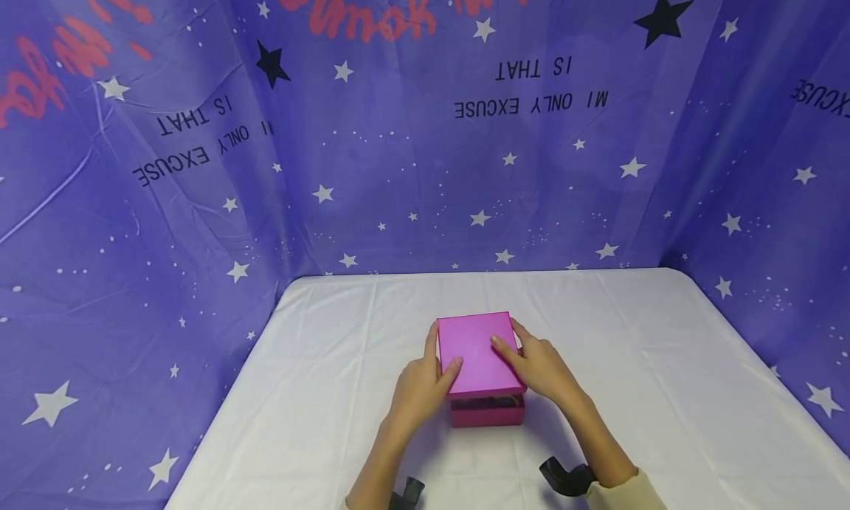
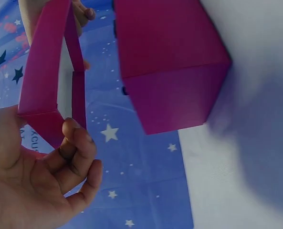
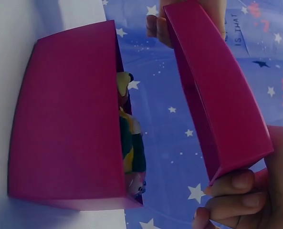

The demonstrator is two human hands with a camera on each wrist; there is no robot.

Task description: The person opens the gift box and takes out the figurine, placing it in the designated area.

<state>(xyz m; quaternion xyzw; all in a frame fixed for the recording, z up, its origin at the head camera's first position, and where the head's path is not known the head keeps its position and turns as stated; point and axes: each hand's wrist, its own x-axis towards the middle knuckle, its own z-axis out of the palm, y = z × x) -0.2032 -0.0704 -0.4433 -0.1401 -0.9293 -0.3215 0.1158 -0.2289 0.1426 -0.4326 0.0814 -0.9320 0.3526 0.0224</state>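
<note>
A pink box lid [image 1: 474, 356] is held level between my two hands, a short gap above the pink box [image 1: 488, 416]. My left hand [image 1: 417, 393] grips the lid's left side, its thumb lying on the top. On the opposite side my right hand [image 1: 543, 368] does the same, thumb also over the top face. The left wrist view shows the lid's pale inside [image 2: 65, 81] and the left fingertips curled at its rim. Small figures [image 3: 131, 143], partly green and yellow, stick out slightly above the box's open top in the right wrist view; the rest of them is hidden.
The box stands on a white-covered table [image 1: 345, 377]. Purple star-printed cloth [image 1: 412, 148] hangs at the back and along both sides. Black straps [image 1: 564, 477] are on the wrists near the front edge.
</note>
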